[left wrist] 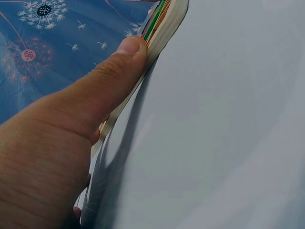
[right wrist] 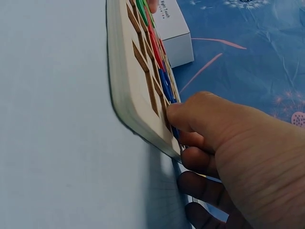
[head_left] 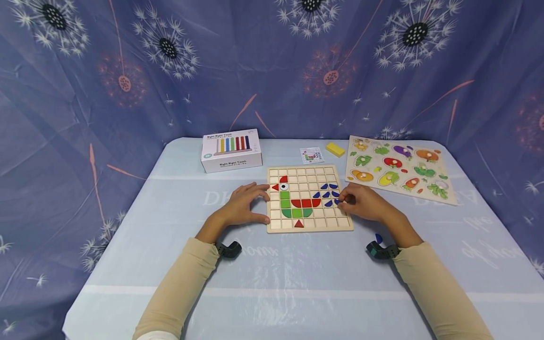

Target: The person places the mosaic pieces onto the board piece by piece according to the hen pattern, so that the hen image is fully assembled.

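Note:
A wooden grid board (head_left: 310, 227) lies on the table, its pieces forming a bird with a red beak, green neck, red and green body and several blue tail pieces (head_left: 326, 194). My left hand (head_left: 244, 205) rests against the board's left edge, fingers and thumb spread apart; the thumb (left wrist: 121, 62) lies along the board's side in the left wrist view. Over the board's right edge, my right hand (head_left: 363, 202) pinches a blue curved piece (right wrist: 175, 132) between thumb and forefinger, at a grid cell. The fingers partly hide that piece.
Another blue piece (head_left: 378, 238) lies near the right wrist. Behind the board are a white box (head_left: 231, 151), a small pattern card (head_left: 312, 155) and a yellow block (head_left: 335, 149). A vegetable puzzle board (head_left: 401, 169) lies at the back right. A dandelion-patterned curtain (head_left: 272, 71) hangs behind.

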Available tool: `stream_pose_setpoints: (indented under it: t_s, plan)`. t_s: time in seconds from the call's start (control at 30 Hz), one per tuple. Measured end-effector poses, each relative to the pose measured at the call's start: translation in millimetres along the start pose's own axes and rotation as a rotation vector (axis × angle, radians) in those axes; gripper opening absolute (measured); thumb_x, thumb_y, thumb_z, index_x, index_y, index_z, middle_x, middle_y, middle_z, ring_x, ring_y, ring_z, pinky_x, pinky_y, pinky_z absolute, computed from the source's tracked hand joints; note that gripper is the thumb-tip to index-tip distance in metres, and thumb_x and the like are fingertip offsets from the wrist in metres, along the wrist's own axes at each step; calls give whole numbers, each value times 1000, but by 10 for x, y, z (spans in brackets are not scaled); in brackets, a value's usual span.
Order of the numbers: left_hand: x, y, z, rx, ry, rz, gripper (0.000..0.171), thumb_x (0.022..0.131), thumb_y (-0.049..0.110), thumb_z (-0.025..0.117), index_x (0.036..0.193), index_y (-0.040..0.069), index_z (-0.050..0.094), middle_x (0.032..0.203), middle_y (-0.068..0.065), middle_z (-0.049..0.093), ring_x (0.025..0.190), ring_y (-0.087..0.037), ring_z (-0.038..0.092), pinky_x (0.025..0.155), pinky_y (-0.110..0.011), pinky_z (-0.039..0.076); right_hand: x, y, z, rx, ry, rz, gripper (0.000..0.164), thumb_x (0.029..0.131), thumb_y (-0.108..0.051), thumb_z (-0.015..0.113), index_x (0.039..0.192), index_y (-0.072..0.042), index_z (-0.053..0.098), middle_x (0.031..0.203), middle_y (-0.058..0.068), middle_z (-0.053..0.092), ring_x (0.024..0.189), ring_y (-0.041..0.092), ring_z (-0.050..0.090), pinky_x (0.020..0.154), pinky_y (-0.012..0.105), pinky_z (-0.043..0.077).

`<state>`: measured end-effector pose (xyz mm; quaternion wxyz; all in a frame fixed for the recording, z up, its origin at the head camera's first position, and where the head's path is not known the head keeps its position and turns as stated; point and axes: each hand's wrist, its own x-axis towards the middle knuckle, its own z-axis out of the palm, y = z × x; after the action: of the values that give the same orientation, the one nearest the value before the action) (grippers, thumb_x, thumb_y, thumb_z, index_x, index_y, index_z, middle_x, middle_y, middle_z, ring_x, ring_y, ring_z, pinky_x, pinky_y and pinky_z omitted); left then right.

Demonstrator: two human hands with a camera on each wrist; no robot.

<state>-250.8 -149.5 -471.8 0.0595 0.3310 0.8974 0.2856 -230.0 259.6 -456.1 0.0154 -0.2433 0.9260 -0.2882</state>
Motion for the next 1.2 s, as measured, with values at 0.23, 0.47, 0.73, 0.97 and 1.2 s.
stream_pose_setpoints:
  t_s: [0.23,0.47,0.73,0.97,1.2]
  plan:
    - [2,5,-6,5,-1,0,60,75,57,85,119,28,59,159,2,39,150,-35,20,118,-58,10,-17,14,-8,-1,1,-42,17,84,-10,82,96,-9,70,89,-2,59,81,17,54,70,28,49]
    - [-4,6,-7,6,-1,-1,59,75,56,85,119,27,59,159,2,39,150,-36,20,118,-58,10,-100,-4,-97,32,-43,-53,16,90,-11,78,104,-8,72,96,-4,64,86,15,58,76,29,53]
    - [0,28,-21,-6,-9,-7,59,75,55,86,119,26,60,159,2,39,150,-36,20,118,-58,10,-500,59,-234,18,-89,-46,20,87,-8,79,104,-13,71,95,-10,64,87,10,58,77,27,53]
    - [22,20,-11,3,-10,1,58,75,54,86,119,25,60,159,1,39,150,-36,20,117,-59,11,-912,149,-318,81,-102,-119,31,82,-2,82,106,-18,72,100,-10,67,91,11,61,83,22,51]
    - [21,22,-11,3,-15,-11,59,75,55,86,119,26,60,160,2,38,150,-36,19,117,-59,10,-1069,222,-318,100,-97,-193,41,76,-2,88,108,-23,72,102,-12,67,92,11,58,84,20,47]
